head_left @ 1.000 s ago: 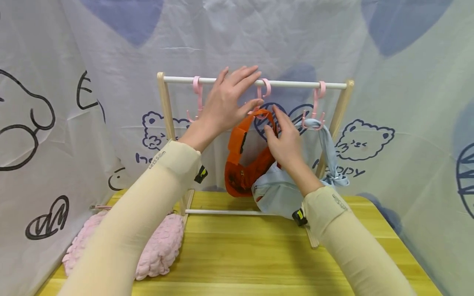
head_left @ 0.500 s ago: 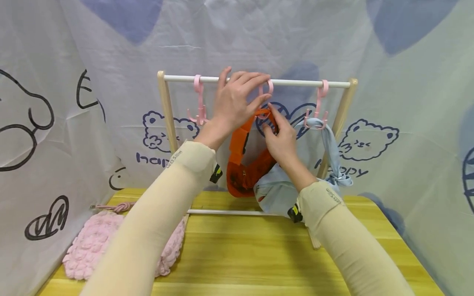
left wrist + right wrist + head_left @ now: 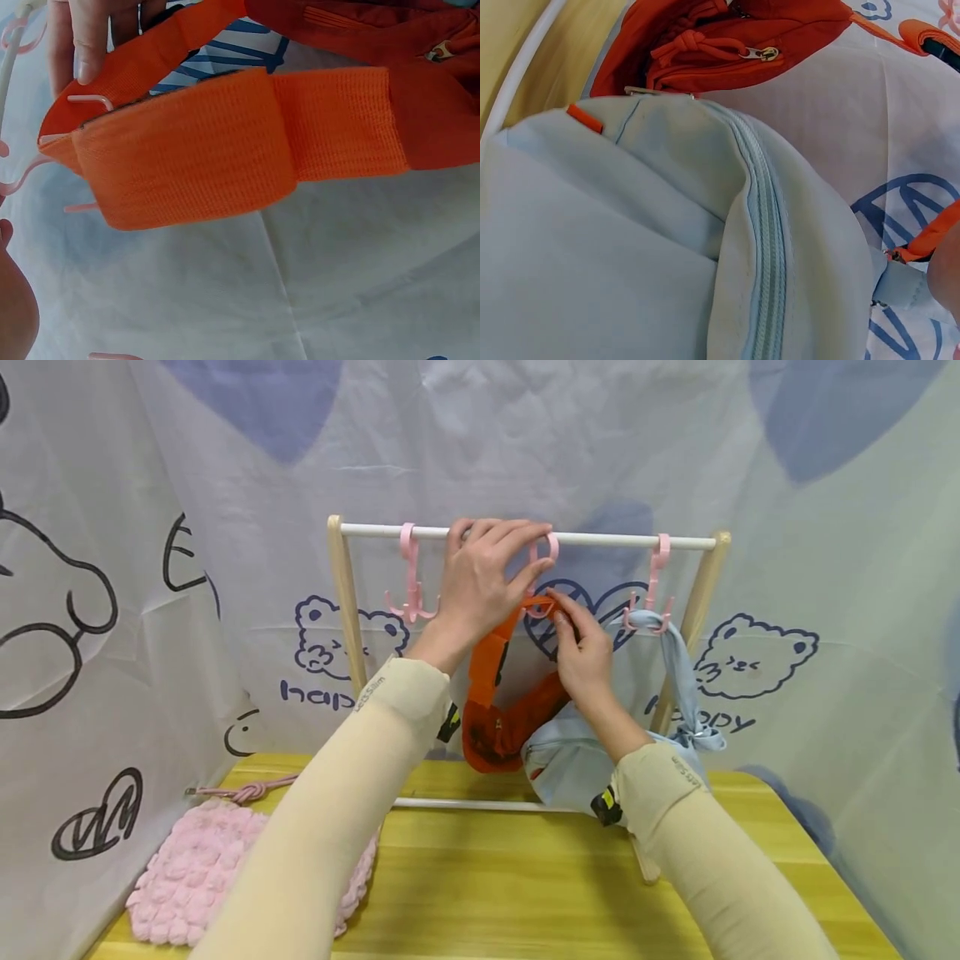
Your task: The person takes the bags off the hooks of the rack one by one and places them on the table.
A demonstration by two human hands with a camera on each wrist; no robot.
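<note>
In the head view my left hand (image 3: 480, 581) is up at the rail and grips the middle pink hook (image 3: 553, 547) between fingers and thumb. Lower and to the right, my right hand (image 3: 587, 662) pinches the strap of an orange belt bag (image 3: 491, 745). That strap (image 3: 187, 157) loops over the hook's prongs (image 3: 90, 99) in the left wrist view, with right-hand fingers (image 3: 88, 37) against it. A light blue bag (image 3: 566, 756) hangs from the right pink hook (image 3: 654, 577), partly behind my right forearm. Its zipper (image 3: 765, 247) fills the middle of the right wrist view.
A wooden rack with a white rail (image 3: 600, 539) stands on the yellow wooden table (image 3: 510, 893). A third pink hook (image 3: 411, 572) hangs at left with nothing on it. A puffy pink bag (image 3: 195, 868) lies at left, partly under my sleeve. Printed cloth (image 3: 225, 460) surrounds the table.
My left hand has shifted right along the rail and closed on the middle hook. My right hand's fingertips have drawn together on the orange strap by the prongs.
</note>
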